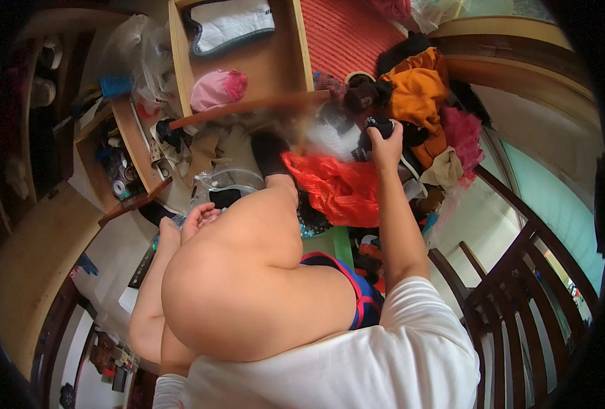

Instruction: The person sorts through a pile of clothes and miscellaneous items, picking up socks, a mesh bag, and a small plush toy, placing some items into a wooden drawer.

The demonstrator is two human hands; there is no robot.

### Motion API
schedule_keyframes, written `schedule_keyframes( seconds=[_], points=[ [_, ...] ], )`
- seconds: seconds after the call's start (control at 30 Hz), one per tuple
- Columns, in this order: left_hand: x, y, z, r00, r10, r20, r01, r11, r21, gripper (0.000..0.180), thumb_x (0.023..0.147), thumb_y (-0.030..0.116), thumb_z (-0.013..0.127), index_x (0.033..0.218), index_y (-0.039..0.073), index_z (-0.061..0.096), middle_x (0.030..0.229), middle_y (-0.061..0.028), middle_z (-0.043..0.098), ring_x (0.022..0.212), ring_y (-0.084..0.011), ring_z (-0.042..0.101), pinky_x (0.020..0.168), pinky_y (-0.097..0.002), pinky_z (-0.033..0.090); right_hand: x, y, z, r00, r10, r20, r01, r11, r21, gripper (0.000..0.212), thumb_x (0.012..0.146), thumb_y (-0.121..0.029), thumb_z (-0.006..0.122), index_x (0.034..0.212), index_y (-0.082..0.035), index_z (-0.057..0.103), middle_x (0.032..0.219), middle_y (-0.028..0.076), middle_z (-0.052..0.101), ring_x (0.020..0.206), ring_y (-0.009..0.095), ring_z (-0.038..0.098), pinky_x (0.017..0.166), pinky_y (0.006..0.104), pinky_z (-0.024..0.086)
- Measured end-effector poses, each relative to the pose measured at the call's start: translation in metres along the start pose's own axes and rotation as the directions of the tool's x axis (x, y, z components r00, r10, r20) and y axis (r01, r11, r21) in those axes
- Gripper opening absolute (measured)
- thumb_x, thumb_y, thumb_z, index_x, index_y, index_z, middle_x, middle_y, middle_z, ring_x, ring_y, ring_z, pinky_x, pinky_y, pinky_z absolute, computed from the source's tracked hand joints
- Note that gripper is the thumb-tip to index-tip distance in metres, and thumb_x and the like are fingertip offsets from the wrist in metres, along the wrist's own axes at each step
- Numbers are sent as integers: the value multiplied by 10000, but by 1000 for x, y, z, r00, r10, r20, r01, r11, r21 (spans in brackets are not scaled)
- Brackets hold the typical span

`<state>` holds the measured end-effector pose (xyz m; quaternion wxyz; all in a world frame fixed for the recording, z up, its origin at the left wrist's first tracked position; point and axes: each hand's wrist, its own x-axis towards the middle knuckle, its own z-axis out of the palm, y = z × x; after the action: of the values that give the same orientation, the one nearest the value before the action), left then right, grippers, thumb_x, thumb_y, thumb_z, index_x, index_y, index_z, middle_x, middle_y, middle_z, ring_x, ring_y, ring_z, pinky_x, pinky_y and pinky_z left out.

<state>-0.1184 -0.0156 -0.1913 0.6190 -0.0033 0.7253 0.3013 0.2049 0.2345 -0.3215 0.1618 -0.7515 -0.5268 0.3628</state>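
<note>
My right hand [387, 144] is closed on a small black cloth bundle [379, 127], held over the pile of clothes. Just left of it lie a red plastic bag [336, 191] and a blurred, whitish see-through bag [330, 133]. Orange clothing [417, 92] is heaped to its right, with a pink mesh-like cloth [461, 140] beyond. My left hand [199, 219] rests beside my bent knee, palm partly upward. Its fingers are loosely curled and apart, with nothing seen in them. Near it is a clear plastic bag [229, 183] with something dark inside.
A pulled-out wooden drawer [275, 71] at the top holds a folded white cloth [231, 27] and a pink bundle [217, 90]. A smaller drawer [130, 140] with odds and ends juts out at left. A dark slatted wooden chair [514, 307] stands at right.
</note>
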Motion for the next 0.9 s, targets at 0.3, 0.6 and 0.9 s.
schedule_keyframes(
  seconds=[0.3, 0.6, 0.9],
  points=[
    [48, 86, 84, 927, 315, 203, -222, 897, -381, 321, 890, 226, 545, 1152, 47, 496, 1050, -91, 581, 894, -138, 567, 767, -271, 474, -104, -123, 51, 539, -555, 634, 143, 802, 580, 304, 833, -226, 583, 1048, -11, 592, 988, 171, 587, 979, 278, 558, 840, 343, 436],
    [77, 56, 48, 955, 205, 212, -124, 931, -343, 139, 816, 120, 541, 908, 25, 584, 863, -62, 617, 810, -134, 579, 765, -250, 458, 65, -11, -2, 634, -650, 418, 719, 298, -628, 510, 666, -118, 652, 1156, -121, 510, 1172, 72, 545, 1100, 246, 491, 941, 378, 363],
    [57, 53, 71, 882, 445, 155, -436, 896, -87, 584, 722, 36, 676, 1255, 84, 443, 1041, -53, 568, 975, -131, 523, 868, -263, 404, -112, -99, 74, 566, -398, 722, 366, 906, 212, 537, 778, -345, 624, 1205, -48, 490, 1107, 160, 592, 1015, 282, 573, 864, 363, 444]
  ],
)
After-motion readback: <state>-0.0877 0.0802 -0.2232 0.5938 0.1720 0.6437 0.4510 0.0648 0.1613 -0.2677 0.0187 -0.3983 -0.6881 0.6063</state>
